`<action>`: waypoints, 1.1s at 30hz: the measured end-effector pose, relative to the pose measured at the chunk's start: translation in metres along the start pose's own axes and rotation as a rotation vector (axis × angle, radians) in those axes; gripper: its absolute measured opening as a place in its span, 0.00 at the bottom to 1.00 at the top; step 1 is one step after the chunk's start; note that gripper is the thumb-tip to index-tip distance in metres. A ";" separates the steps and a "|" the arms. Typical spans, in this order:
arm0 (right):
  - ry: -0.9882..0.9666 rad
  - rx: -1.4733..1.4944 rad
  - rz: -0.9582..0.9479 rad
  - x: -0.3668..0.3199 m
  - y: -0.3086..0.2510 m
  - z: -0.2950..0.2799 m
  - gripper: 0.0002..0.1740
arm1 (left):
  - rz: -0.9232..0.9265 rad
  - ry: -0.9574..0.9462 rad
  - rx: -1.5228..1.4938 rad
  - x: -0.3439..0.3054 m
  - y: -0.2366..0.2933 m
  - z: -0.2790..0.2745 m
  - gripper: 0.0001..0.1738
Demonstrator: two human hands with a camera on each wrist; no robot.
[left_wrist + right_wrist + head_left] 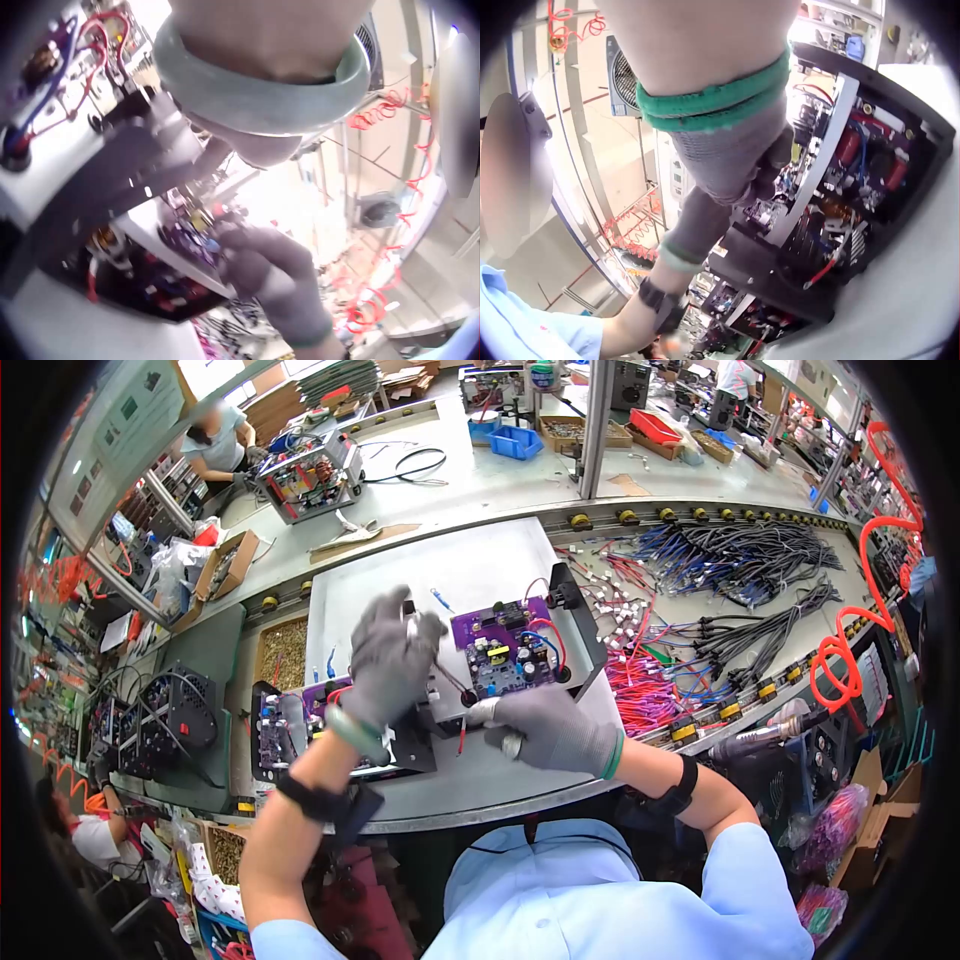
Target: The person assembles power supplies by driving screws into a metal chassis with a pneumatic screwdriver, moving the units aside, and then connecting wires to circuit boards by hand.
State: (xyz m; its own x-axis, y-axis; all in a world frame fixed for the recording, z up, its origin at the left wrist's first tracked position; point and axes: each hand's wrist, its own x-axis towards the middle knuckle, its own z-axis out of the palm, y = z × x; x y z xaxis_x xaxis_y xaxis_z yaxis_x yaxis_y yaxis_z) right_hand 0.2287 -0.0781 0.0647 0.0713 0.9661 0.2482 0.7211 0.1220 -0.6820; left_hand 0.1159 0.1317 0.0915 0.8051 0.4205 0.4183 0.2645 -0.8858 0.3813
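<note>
My gloved left hand (pixel 388 665) is raised over the near left side of a purple circuit board (pixel 490 630), its fingers curled round a screwdriver. The slim shaft (pixel 452 679) slants down to a round black part at the board's near left corner. My gloved right hand (pixel 560 732) lies at the board's near edge, fingers bent, fingertips right by that part; I cannot tell whether they pinch anything. A short red wire (pixel 461 741) sticks out below them. Black panels (pixel 772 266) flank the boards in the right wrist view. The left wrist view is blurred.
A second board assembly (pixel 285 725) sits to the left, near a box of small brass-coloured parts (pixel 283 650). Bundled black cables (pixel 745 560) and red-wired connectors (pixel 640 695) lie to the right. A coiled red hose (pixel 838 670) hangs at far right. People work nearby.
</note>
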 end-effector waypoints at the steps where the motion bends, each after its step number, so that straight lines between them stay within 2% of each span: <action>1: -0.101 0.121 0.023 0.000 0.000 0.009 0.19 | 0.028 -0.042 0.135 0.014 -0.003 -0.001 0.30; 3: -0.117 0.219 0.000 0.003 -0.001 0.017 0.21 | 0.138 -0.186 0.205 0.031 -0.061 0.044 0.28; 4: -0.115 0.226 -0.003 0.006 0.002 0.019 0.21 | 0.137 -0.192 0.212 0.037 -0.050 0.035 0.28; 6: -0.164 -0.140 0.045 0.010 0.013 0.023 0.22 | -0.296 -0.481 0.083 0.044 -0.011 0.016 0.21; 7: -0.163 -0.132 0.041 0.011 0.010 0.018 0.22 | -0.300 -0.483 0.090 0.042 -0.016 0.025 0.21; 9: -0.314 -0.282 -0.097 0.015 -0.002 0.001 0.19 | -0.320 -0.469 0.396 0.037 -0.034 0.047 0.21; 10: -0.355 -0.289 -0.127 0.017 -0.003 -0.006 0.15 | -0.229 -0.430 0.385 0.034 -0.018 0.033 0.26; 11: -0.353 -0.276 -0.126 0.019 -0.007 -0.008 0.15 | -0.231 -0.441 0.391 0.035 -0.013 0.031 0.26; 13: -0.474 -0.333 -0.078 0.021 -0.013 -0.014 0.15 | -0.384 -0.399 0.352 0.038 -0.006 0.032 0.30; 14: -0.533 -0.245 -0.085 0.027 -0.014 -0.021 0.15 | -0.415 -0.416 0.347 0.041 0.002 0.027 0.30; 17: -0.621 -0.192 -0.131 0.048 -0.002 -0.021 0.16 | -0.348 -0.412 0.339 0.038 0.000 0.028 0.31; 18: -0.625 -0.139 -0.122 0.053 0.000 -0.020 0.12 | -0.342 -0.422 0.345 0.039 0.000 0.029 0.31; 19: -0.618 -0.128 -0.118 0.054 -0.001 -0.019 0.12 | -0.366 -0.399 0.336 0.038 0.001 0.029 0.31; 21: -0.375 -0.154 -0.119 0.057 -0.007 -0.016 0.06 | -0.385 -0.383 0.331 0.036 -0.005 0.031 0.30; 22: -0.262 -0.310 -0.077 0.058 -0.008 -0.009 0.07 | -0.307 -0.376 0.337 0.035 -0.010 0.032 0.30; 23: -0.259 -0.307 -0.072 0.059 -0.006 0.000 0.07 | -0.229 -0.368 0.340 0.035 -0.012 0.033 0.30; 25: 0.099 -0.648 -0.029 0.061 0.003 0.018 0.08 | -0.276 -0.352 0.284 0.034 -0.001 0.025 0.29; 26: 0.172 -0.745 -0.034 0.064 0.010 0.024 0.09 | -0.325 -0.331 0.231 0.034 0.006 0.020 0.29; 29: 0.187 -0.877 -0.032 0.062 0.012 0.042 0.09 | -0.324 -0.316 0.193 0.032 0.004 0.020 0.30; 30: 0.162 -0.771 -0.058 0.064 0.022 0.046 0.11 | -0.319 -0.324 0.192 0.030 -0.002 0.024 0.30; 33: 0.118 -0.748 -0.030 0.064 0.017 0.040 0.13 | -0.316 -0.274 0.216 0.029 -0.013 0.033 0.31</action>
State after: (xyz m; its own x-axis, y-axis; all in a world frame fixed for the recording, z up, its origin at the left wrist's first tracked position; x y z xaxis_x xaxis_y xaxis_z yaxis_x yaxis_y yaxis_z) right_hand 0.2177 -0.0047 0.0414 0.0869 0.9290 0.3596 0.9962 -0.0793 -0.0361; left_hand 0.1533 0.1492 0.0710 0.7699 0.6349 0.0648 0.6007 -0.7552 0.2623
